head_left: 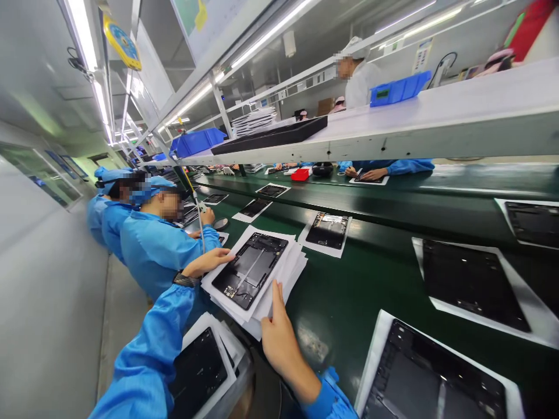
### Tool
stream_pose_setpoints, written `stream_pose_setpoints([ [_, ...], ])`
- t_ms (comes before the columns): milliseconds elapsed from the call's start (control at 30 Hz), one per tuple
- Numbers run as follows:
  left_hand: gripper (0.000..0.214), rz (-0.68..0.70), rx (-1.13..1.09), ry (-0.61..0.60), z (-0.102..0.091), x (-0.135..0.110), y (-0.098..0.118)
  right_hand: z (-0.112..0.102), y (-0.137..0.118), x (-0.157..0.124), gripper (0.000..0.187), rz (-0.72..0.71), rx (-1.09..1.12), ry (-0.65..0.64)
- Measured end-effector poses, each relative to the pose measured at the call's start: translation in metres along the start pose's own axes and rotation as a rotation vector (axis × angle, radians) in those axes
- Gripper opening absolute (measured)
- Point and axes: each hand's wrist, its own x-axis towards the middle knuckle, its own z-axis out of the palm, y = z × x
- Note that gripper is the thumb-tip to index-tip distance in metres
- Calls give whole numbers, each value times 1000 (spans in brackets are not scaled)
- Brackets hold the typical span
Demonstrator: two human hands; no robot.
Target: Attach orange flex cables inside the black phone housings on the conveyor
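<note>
A black tablet housing [253, 267], its inner side up with a pale ribbon strip across it, lies on a stack of white paper sheets [290, 270] in front of me. My left hand [208, 262] grips the housing's left edge with thumb and fingertips; its underside is hidden. On the near right side, my right hand [282, 337] has its fingers stretched out straight against the edge of the sheets, with nothing grasped. Below the stack, another dark tablet part [201, 372] rests on white sheets, partly covered by my left sleeve.
More housings on paper lie along the green conveyor belt [323, 302], one [437, 372] close at my right. A white shelf [458, 125] crosses above, bearing blue bins [399, 90]. Co-workers in blue [161, 238] sit close at left; another person's hands [371, 174] work opposite.
</note>
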Motion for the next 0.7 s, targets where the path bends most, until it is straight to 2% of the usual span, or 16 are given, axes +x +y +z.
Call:
stream_pose_setpoints([
  [67, 60, 13, -131, -4, 1, -5, -10, -6, 10, -8, 85, -15, 3, 25],
  [133, 66, 26, -397, -20, 7, -9, -21, -7, 20, -12, 86, 18, 34, 5],
  [200, 71, 7, -690, -80, 17, -10, -31, 0, 27, -12, 89, 43, 70, -46],
  [267, 75, -42, -838, -149, 28, -9, -38, 12, 28, -8, 92, 36, 64, -82],
  [400, 77, -92, -879, -188, 42, -7, -39, 35, 18, -1, 97, 28, -93, -63],
  [500, 74, -100, -921, -181, 43, -8, -35, 40, 14, -1, 97, 23, -208, -86],
  [600, 73, -112, -928, -180, 42, -11, -30, 37, 20, -6, 99, -7, -203, -106],
  [700, 75, -138, -838, -142, 45, -16, -28, 36, 23, -12, 99, -25, -116, -76],
])
